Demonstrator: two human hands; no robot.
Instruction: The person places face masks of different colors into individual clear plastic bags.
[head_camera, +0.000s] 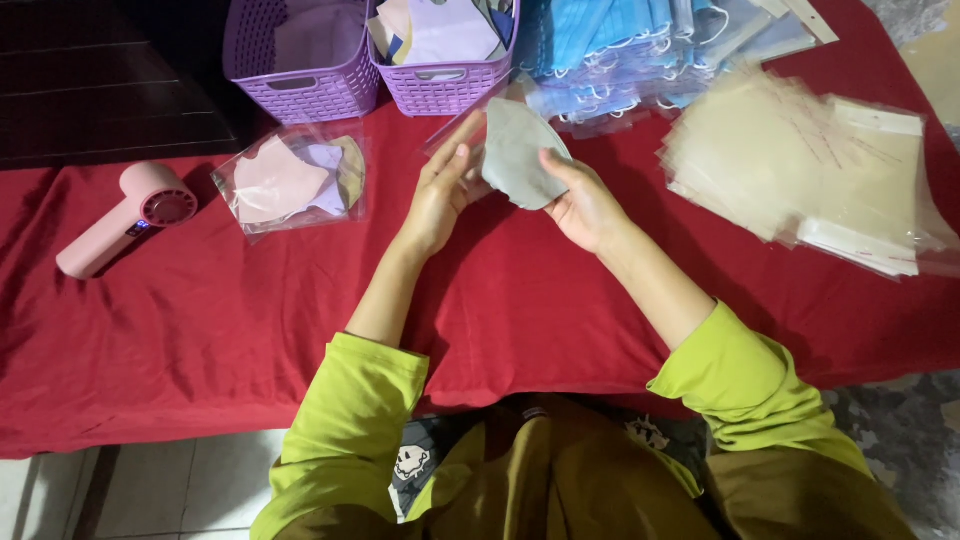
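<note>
Green sleeves sit low in the frame. I see my left hand and right hand at the middle, fingers grasping a grey mask over the red bench. Purple baskets stand at the top.

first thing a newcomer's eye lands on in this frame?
Probably the grey folded face mask at centre, held between the left hand and right hand above the bright red tablecloth. Next, the two purple baskets at the far edge with a heap of blue masks to their right. A pink handheld fan lies at far left, and a stack of clear bags at right.
</note>
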